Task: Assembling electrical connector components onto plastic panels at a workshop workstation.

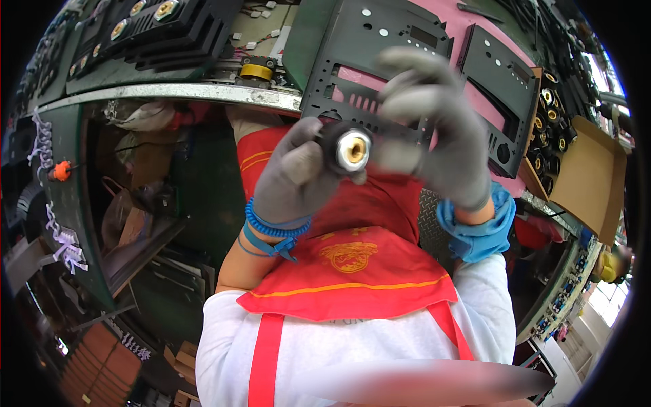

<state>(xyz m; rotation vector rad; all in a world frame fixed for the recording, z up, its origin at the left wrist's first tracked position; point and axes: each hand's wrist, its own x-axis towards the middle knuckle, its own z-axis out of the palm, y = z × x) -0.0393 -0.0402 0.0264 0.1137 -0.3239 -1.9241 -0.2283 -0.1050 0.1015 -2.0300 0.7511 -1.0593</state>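
Both my hands wear grey gloves and are raised in front of my chest. My left hand [293,175] grips a round black socket with a brass centre [351,149], its brass face turned toward the camera. My right hand [437,129] is at the socket's right side, fingers curled around its edge, and looks blurred. A blue coiled cord circles my left wrist and a blue cuff my right. Behind the hands lies a black metal panel with cut-outs [366,54] on the bench.
A second black panel [505,88] lies to the right on a pink sheet. A cardboard box [583,176] of brass-centred sockets stands at far right. Stacked black parts [163,34] sit top left. A yellow tape roll [256,70] rests by the bench edge [169,91].
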